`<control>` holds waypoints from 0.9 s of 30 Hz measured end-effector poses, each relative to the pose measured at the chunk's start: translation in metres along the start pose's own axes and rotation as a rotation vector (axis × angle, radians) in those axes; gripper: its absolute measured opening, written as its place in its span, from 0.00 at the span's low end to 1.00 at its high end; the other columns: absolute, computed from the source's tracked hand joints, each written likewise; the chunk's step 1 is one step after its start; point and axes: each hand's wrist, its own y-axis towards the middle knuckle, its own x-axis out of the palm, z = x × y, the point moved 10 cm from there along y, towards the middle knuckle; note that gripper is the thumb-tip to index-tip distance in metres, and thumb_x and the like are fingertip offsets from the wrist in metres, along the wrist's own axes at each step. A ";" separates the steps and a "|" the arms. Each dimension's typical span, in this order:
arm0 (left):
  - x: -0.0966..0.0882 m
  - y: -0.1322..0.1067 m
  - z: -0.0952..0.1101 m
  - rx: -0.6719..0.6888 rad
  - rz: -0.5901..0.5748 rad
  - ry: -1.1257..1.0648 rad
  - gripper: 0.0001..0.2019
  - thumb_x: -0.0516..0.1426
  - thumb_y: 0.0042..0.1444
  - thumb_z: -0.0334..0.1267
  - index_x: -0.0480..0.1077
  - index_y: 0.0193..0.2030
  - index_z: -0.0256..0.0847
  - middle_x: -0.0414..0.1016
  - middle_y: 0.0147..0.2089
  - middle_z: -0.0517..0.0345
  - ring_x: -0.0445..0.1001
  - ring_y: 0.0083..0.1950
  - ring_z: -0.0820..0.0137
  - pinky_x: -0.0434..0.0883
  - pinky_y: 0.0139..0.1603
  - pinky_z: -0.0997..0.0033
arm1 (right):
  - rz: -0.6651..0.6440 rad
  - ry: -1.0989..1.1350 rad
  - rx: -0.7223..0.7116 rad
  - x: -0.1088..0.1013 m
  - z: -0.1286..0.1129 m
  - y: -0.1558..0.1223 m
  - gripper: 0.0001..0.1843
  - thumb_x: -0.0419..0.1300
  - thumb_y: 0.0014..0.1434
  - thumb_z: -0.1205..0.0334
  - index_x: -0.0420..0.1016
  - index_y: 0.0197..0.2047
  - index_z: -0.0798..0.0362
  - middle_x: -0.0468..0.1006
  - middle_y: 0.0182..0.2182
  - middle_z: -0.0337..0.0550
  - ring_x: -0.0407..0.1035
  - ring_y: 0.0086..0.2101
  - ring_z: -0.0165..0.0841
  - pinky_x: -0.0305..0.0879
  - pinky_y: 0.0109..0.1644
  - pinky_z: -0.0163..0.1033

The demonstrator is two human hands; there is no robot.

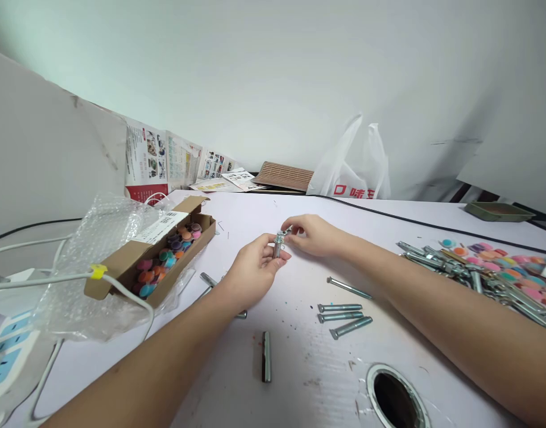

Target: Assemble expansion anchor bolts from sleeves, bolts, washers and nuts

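Near the middle of the white table my left hand is closed around a metal expansion bolt, holding it upright between thumb and fingers. My right hand pinches a small shiny metal piece beside the bolt's top; whether it is a nut or a washer I cannot tell. Several loose bolts lie below my right forearm. A metal sleeve rests closer to me, and more metal pieces are partly hidden by my left arm.
An open cardboard box of coloured discs sits on bubble wrap at left, by cables and a power strip. Metal hardware and coloured discs are piled at right. A round hole opens in front; a plastic bag stands behind.
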 end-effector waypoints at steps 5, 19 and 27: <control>0.004 -0.001 -0.001 -0.023 -0.023 0.023 0.15 0.57 0.61 0.39 0.65 0.54 0.41 0.79 0.49 0.51 0.77 0.52 0.65 0.69 0.57 0.63 | -0.017 -0.104 -0.039 0.019 0.005 0.005 0.18 0.54 0.62 0.65 0.78 0.52 0.56 0.79 0.41 0.50 0.70 0.39 0.36 0.60 0.43 0.38; -0.003 -0.001 -0.009 -0.180 -0.002 -0.063 0.17 0.63 0.56 0.41 0.70 0.49 0.35 0.77 0.35 0.54 0.79 0.40 0.66 0.72 0.47 0.65 | 0.047 0.057 0.117 0.009 0.019 0.001 0.10 0.55 0.64 0.61 0.75 0.40 0.58 0.79 0.37 0.50 0.69 0.34 0.35 0.62 0.40 0.39; 0.007 -0.005 0.006 -0.021 -0.155 0.216 0.15 0.57 0.60 0.46 0.59 0.29 0.39 0.54 0.24 0.68 0.53 0.27 0.77 0.51 0.28 0.72 | -0.017 0.663 0.034 -0.009 -0.009 -0.016 0.15 0.61 0.62 0.52 0.75 0.46 0.55 0.78 0.39 0.46 0.70 0.36 0.31 0.66 0.42 0.38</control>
